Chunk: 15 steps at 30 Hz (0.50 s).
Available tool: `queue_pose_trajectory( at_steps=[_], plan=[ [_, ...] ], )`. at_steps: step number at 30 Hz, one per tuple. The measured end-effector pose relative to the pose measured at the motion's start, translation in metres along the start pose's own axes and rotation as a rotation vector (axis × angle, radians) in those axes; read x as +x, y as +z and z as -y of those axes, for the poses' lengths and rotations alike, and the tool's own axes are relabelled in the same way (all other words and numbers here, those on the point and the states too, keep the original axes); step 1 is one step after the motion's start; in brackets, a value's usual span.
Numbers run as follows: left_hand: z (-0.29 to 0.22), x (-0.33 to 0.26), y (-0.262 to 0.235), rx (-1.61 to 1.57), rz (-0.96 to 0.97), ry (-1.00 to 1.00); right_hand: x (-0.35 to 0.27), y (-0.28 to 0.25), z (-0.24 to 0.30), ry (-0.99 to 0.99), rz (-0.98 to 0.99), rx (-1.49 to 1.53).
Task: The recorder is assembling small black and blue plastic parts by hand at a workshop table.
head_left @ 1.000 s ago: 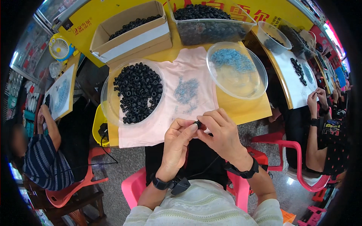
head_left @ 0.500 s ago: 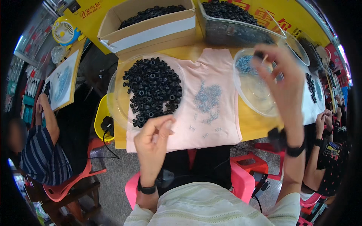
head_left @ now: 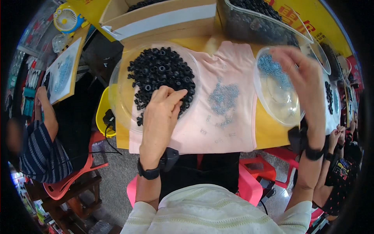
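My left hand [head_left: 159, 117] reaches over the heap of small black ring-shaped plastic pieces [head_left: 161, 70]. Its fingers are bent together at the near edge of the heap, and whatever they pinch is hidden. The heap lies in a round clear shallow tray [head_left: 121, 91] on a folded pink cloth [head_left: 187, 134]. To the right, my right hand [head_left: 298, 72] is raised by a clear oval tray [head_left: 268, 103] with small silvery-blue metal pieces [head_left: 269, 66]. Motion blurs its fingers, so its hold cannot be made out. More small metal pieces [head_left: 224, 97] lie scattered on the pink cloth.
At the back stand a cardboard box [head_left: 163, 23] and a clear plastic bin [head_left: 257, 27], both holding black pieces. A yellow bin [head_left: 102, 113] hangs beside the table's left edge. One person [head_left: 44, 144] works at the left, others [head_left: 339, 167] at the right.
My left hand has moved up from the cloth onto the black heap. My right hand, with a black piece at its fingertips before, has shifted slightly right; that piece no longer shows.
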<state>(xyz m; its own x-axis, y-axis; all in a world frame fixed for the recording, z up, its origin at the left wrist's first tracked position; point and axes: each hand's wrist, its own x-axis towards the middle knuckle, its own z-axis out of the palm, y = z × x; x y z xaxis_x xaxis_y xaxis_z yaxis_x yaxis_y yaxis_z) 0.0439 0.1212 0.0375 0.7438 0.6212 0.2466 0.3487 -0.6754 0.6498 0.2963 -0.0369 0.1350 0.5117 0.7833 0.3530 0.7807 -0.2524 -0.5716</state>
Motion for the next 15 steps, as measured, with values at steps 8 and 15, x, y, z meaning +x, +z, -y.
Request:
queue_pose_trajectory(
  at_steps=[8, 15],
  plan=[
    [-0.002, 0.003, 0.008, -0.012, -0.020, -0.054, -0.123, 0.044, 0.017, 0.115, 0.283, 0.032],
    [-0.006, -0.014, 0.003, -0.472, -0.145, -0.200, -0.147, 0.073, 0.007, -0.067, 0.236, 0.000]
  ],
)
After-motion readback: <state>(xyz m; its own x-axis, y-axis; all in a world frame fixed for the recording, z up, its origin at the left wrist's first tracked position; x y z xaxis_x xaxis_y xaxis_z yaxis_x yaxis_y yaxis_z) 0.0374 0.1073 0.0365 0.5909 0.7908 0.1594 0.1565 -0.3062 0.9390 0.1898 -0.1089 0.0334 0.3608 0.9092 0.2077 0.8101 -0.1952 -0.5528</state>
